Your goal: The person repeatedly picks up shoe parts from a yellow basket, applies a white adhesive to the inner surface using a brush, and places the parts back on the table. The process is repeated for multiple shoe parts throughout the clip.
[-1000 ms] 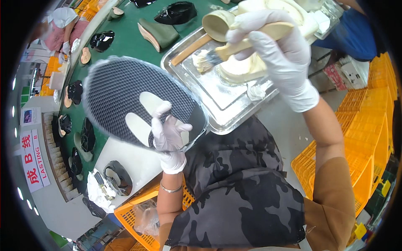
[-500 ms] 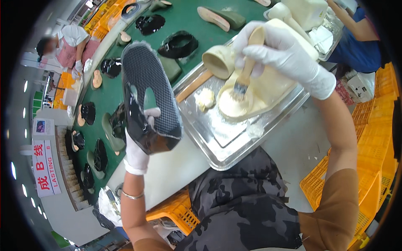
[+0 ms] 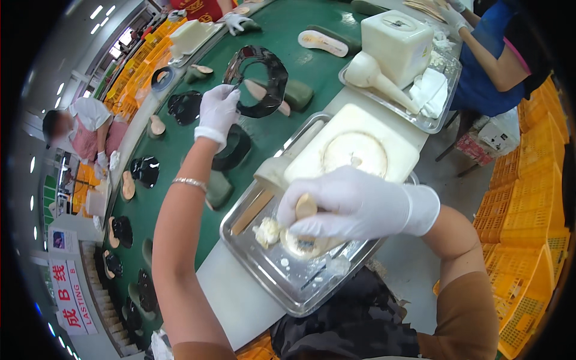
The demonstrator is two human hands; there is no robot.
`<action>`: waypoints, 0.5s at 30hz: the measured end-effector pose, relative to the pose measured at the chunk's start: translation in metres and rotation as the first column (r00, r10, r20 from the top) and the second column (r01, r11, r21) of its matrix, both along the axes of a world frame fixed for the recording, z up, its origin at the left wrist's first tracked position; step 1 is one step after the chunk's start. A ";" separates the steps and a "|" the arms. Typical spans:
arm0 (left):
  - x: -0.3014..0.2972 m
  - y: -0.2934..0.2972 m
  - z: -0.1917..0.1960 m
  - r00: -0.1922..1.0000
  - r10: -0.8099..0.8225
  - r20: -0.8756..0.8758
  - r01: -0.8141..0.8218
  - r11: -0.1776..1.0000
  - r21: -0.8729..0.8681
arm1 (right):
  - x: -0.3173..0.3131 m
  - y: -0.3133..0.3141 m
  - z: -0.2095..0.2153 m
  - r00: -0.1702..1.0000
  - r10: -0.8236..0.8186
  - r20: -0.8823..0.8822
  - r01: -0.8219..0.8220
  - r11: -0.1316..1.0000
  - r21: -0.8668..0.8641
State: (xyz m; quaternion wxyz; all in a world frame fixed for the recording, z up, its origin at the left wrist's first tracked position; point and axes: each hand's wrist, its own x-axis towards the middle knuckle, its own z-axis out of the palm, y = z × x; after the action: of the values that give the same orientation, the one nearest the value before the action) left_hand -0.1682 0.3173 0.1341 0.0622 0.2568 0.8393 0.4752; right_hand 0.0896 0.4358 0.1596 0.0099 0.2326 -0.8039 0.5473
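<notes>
Left hand (image 3: 219, 114): upper centre-left of the frame; we see the gloved fingers pinched on the rim of a black shoe upper (image 3: 258, 81), held clear above the green belt (image 3: 288, 36).
Left arm: stretched far forward from the lower edge, a bracelet (image 3: 189, 182) at the wrist; we judge the reach suits the belt's distance.
Right hand (image 3: 348, 204): centre of the frame, gloved fingers curled and clamped round a brush (image 3: 305, 207).
Brush: bristles down in a dish (image 3: 306, 246) of pale glue, lower centre; the hand arches over it, knuckles up.
Tray (image 3: 264, 273): metal, just before the body; we judge that it catches drips.
Block (image 3: 354, 150): cream, at the tray's far end.
Right arm: bent in from the right edge.
</notes>
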 end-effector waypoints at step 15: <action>-0.083 0.126 -0.070 0.890 0.065 -0.452 -0.155 0.974 -0.166 | 0.005 0.001 0.000 0.992 0.015 0.124 -0.014 1.000 -0.012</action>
State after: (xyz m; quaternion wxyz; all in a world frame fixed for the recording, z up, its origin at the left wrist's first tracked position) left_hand -0.2507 0.4434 0.0640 -0.1326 0.3026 0.8875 0.3214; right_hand 0.0946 0.4366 0.1598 -0.0425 0.2038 -0.7982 0.5652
